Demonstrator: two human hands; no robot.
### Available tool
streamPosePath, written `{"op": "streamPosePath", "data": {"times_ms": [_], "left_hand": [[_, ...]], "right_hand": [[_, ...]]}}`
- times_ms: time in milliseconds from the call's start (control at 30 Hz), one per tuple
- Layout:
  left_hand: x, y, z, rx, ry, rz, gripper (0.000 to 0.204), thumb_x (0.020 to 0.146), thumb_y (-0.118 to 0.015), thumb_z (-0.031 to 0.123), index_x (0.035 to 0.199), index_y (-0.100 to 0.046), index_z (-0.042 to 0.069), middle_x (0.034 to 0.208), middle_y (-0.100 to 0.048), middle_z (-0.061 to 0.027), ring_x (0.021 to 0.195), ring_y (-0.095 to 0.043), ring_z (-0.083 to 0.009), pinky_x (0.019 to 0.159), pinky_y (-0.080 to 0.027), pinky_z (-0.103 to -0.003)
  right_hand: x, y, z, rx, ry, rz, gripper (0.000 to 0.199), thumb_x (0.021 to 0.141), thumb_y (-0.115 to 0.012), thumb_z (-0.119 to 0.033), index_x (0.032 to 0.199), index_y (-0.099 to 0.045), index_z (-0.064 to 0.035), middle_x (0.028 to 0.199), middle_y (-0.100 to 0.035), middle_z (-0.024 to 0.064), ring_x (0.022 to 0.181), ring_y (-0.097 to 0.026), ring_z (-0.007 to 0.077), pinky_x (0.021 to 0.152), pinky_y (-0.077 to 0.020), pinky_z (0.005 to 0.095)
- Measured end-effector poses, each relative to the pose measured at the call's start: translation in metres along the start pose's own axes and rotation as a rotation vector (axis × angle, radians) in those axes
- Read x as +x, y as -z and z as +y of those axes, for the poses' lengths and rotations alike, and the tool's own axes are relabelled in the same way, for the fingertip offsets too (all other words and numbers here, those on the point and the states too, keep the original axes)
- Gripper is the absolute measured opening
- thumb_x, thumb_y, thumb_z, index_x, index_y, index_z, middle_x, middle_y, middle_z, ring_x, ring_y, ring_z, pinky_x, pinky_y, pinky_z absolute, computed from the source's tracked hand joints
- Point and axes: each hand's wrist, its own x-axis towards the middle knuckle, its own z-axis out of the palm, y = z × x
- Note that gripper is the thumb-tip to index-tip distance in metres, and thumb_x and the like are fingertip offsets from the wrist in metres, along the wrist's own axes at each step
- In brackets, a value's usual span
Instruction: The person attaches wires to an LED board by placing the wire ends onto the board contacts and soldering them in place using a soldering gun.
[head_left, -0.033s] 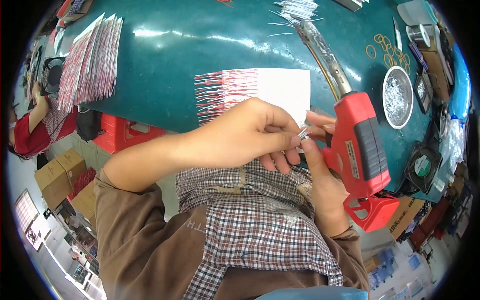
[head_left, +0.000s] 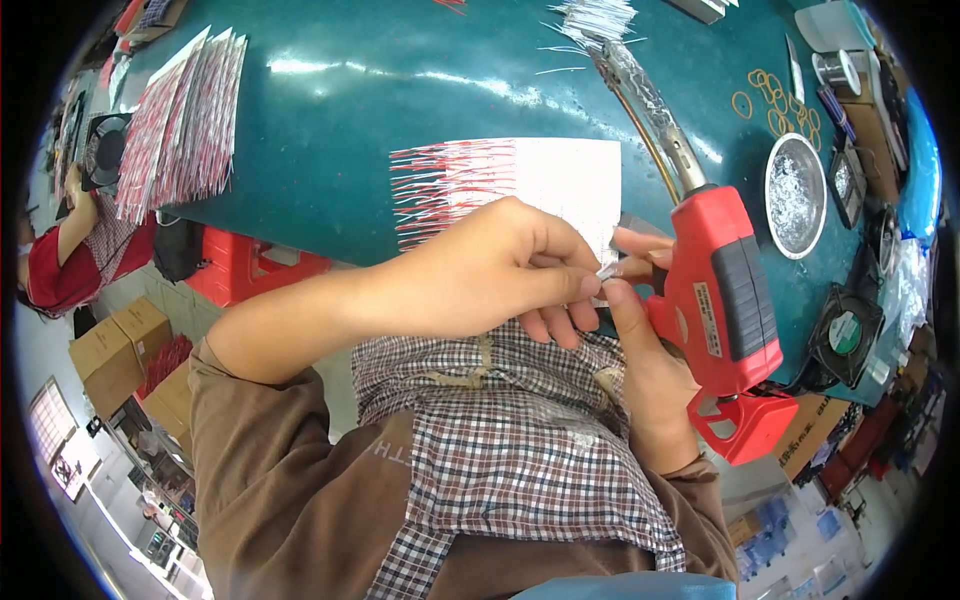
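My left hand [head_left: 500,265] is closed, its thumb and forefinger pinching a few thin white wire ends [head_left: 604,272]. My right hand [head_left: 640,325] meets it from the right, thumb and fingertips closed at the same wire ends. A red and black soldering gun [head_left: 715,290] lies against my right hand; how it is supported there is hidden. Its metal barrel points away from me over the table. Just beyond my hands is a white sheet [head_left: 570,175], with red and white wires [head_left: 440,180] in rows along its left part. My left hand covers its near edge.
Stacked sheets of red and white wires [head_left: 185,125] stand at the left. A white wire bundle [head_left: 597,18] lies beyond the gun tip. On the right are rubber bands [head_left: 775,95], a metal bowl [head_left: 795,195], a solder spool [head_left: 836,72] and a black fan [head_left: 845,333]. Another person [head_left: 80,245] sits far left.
The wire ends between my fingertips look less fanned out than before. The soldering gun has shifted very slightly. Both hands keep nearly the same place.
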Motion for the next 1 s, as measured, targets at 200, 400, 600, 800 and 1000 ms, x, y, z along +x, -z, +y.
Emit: {"op": "streamPosePath", "data": {"times_ms": [200, 400, 600, 800, 1000], "left_hand": [[-0.003, -0.003, 0.001, -0.041, 0.030, 0.028, 0.019, 0.092, -0.052, 0.012, 0.098, -0.059, -0.005, 0.085, -0.066, -0.0138, 0.075, -0.068, -0.0177, 0.059, -0.053, -0.022], [-0.002, -0.001, -0.003, -0.068, 0.025, 0.047, 0.017, 0.091, -0.054, 0.011, 0.096, -0.058, -0.005, 0.085, -0.066, -0.0140, 0.074, -0.068, -0.0178, 0.058, -0.054, -0.021], [-0.003, 0.003, -0.005, -0.009, 0.021, 0.040, 0.018, 0.090, -0.056, 0.013, 0.096, -0.059, -0.004, 0.085, -0.067, -0.0133, 0.070, -0.067, -0.0152, 0.054, -0.051, -0.020], [-0.004, 0.000, -0.003, -0.007, 0.016, 0.085, 0.018, 0.090, -0.056, 0.013, 0.097, -0.059, -0.003, 0.083, -0.066, -0.0119, 0.070, -0.066, -0.0137, 0.053, -0.050, -0.020], [-0.005, 0.001, 0.001, 0.082, 0.051, 0.069, 0.016, 0.089, -0.054, 0.008, 0.098, -0.059, -0.004, 0.084, -0.066, -0.0115, 0.071, -0.066, -0.0134, 0.055, -0.050, -0.020]], "right_hand": [[-0.001, 0.007, 0.003, -0.025, 0.008, -0.070, 0.036, 0.076, -0.062, 0.012, 0.108, -0.049, 0.0013, 0.105, -0.059, 0.0186, 0.081, -0.059, 0.0148, 0.073, -0.0497, 0.0265], [-0.002, 0.003, 0.004, -0.032, 0.004, -0.036, 0.037, 0.076, -0.059, 0.014, 0.110, -0.048, 0.0022, 0.103, -0.059, 0.0168, 0.081, -0.059, 0.0141, 0.072, -0.0490, 0.0256], [-0.002, 0.004, 0.007, 0.074, -0.096, 0.023, 0.035, 0.077, -0.059, 0.012, 0.110, -0.049, 0.0019, 0.101, -0.060, 0.0150, 0.081, -0.058, 0.0126, 0.072, -0.0482, 0.0245], [-0.001, 0.005, 0.011, 0.153, -0.045, 0.010, 0.036, 0.080, -0.061, 0.007, 0.113, -0.049, 0.0033, 0.101, -0.060, 0.0115, 0.082, -0.060, 0.0130, 0.071, -0.0489, 0.0249], [0.001, 0.005, 0.011, 0.077, -0.085, -0.004, 0.038, 0.079, -0.063, 0.005, 0.115, -0.048, 0.0028, 0.102, -0.059, 0.0108, 0.080, -0.060, 0.0114, 0.066, -0.0484, 0.0222]]}}
